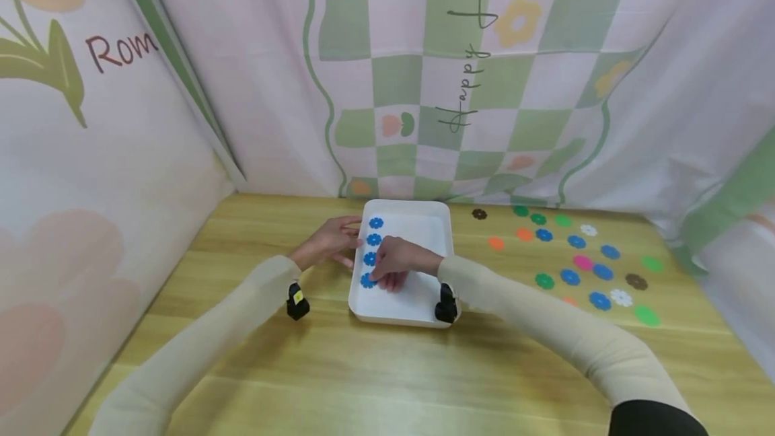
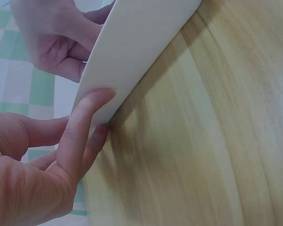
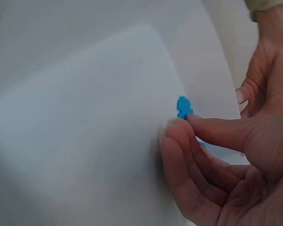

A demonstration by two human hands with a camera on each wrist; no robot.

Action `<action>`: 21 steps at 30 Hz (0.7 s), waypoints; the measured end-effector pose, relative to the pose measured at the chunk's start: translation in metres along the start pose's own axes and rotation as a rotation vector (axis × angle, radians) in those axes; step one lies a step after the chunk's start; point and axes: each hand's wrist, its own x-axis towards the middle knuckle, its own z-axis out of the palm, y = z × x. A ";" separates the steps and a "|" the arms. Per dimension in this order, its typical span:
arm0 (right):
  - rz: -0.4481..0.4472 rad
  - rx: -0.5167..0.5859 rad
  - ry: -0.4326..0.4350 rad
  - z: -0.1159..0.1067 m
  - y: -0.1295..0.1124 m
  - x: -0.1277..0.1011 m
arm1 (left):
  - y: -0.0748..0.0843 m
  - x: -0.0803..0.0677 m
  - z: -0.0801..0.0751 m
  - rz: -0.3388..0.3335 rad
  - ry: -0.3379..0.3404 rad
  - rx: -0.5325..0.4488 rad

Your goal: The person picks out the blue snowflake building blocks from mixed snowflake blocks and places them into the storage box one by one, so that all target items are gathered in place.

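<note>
A white tray (image 1: pixel 406 205) lies on the wooden table (image 1: pixel 387 369). A column of blue flower pieces (image 1: pixel 373 239) runs along its left side. My right hand (image 1: pixel 380 277) is inside the tray, thumb and curled fingers pinching the nearest blue flower piece (image 1: pixel 367 280) at the tray floor. In the right wrist view that blue flower piece (image 3: pixel 183 107) sticks out just past the thumb tip of my right hand (image 3: pixel 181 123). My left hand (image 1: pixel 354 242) rests straight fingers on the tray's left wall; my left hand (image 2: pixel 96 110) touches the white tray wall (image 2: pixel 137 42) from outside.
Several loose flower pieces (image 1: pixel 575 261) in blue, green, orange, brown, white and pink are scattered on the table right of the tray. Patterned cloth walls (image 1: pixel 424 86) close in the back and both sides. Bare wood stretches in front of the tray.
</note>
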 end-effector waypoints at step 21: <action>-0.254 -0.005 0.031 -0.042 0.012 -0.016 | 0.000 -0.001 0.001 -0.015 0.012 -0.012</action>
